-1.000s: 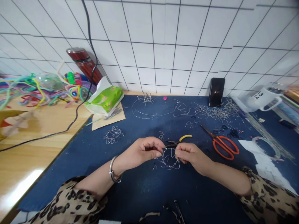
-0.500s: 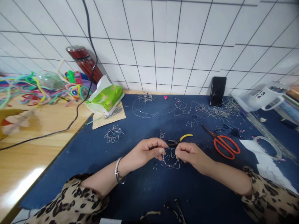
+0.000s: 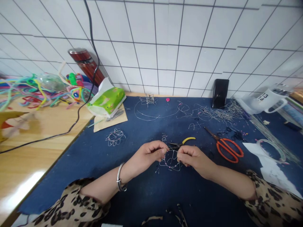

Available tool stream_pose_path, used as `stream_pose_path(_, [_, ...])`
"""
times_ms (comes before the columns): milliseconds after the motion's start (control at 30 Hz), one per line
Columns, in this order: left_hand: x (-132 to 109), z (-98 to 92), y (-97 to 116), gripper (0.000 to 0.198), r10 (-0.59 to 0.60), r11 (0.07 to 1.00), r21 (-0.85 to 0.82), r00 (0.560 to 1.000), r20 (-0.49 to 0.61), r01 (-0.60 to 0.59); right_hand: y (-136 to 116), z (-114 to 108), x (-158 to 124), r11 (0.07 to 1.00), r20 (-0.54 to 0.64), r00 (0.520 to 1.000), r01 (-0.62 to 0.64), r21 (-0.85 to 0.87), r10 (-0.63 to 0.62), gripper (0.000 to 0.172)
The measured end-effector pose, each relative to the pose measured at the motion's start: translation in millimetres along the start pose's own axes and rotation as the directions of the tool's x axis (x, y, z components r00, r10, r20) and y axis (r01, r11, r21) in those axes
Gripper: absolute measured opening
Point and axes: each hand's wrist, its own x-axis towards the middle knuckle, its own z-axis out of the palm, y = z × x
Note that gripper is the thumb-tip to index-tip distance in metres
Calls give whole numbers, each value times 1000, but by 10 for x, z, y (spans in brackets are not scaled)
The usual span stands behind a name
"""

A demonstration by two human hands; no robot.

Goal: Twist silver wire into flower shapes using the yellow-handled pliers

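Note:
Between my two hands is a round frame of thin silvery wire with small pink beads, held just above the dark blue mat. My left hand pinches its left edge between thumb and fingers. On the opposite edge, my right hand is closed with thumb against forefinger; the exact grip of the fingertips is hidden. Right behind the frame lie pliers with a yellow handle, partly covered by my hands. Small bent wire pieces rest near them.
Orange-handled scissors lie to the right. A coiled wire piece sits at left, and a wire pile lies before the black phone. Farther out are a white mug, a green tissue pack and a red thermos.
The beaded wire frame has turned and shifted slightly between my fingers, with more wire showing at its lower left. Both hands stay in nearly the same place.

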Motion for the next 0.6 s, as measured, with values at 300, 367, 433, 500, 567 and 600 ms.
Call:
stream_pose_path(300, [25, 0, 12, 17, 16, 999, -32, 998, -55, -18, -46, 50, 35, 999, -13, 999, -32, 36, 33, 22])
stream_pose_path(367, [48, -5, 13, 17, 14, 998, -57, 997, -74, -18, -48, 56, 56, 997, -33, 998, -42, 63, 44, 21])
stream_pose_path(433, [73, -10, 5, 17, 15, 995, -95, 995, -97, -24, -60, 50, 77, 995, -48, 997, -60, 82, 64, 21])
stream_pose_path(500, [101, -13, -4, 17, 15, 991, -127, 992, -128, -31, -91, 29, 100, 992, -51, 994, -87, 94, 92, 20])
stream_pose_path(567, [140, -18, 1, 16, 8, 987, -157, 987, -162, -34, -145, -3, 130, 989, -50, 992, -110, 95, 115, 19])
stream_pose_path(600, [166, -23, 11, 16, -1, 984, -175, 984, -176, -30, -179, -22, 152, 990, -52, 992, -113, 86, 118, 18])
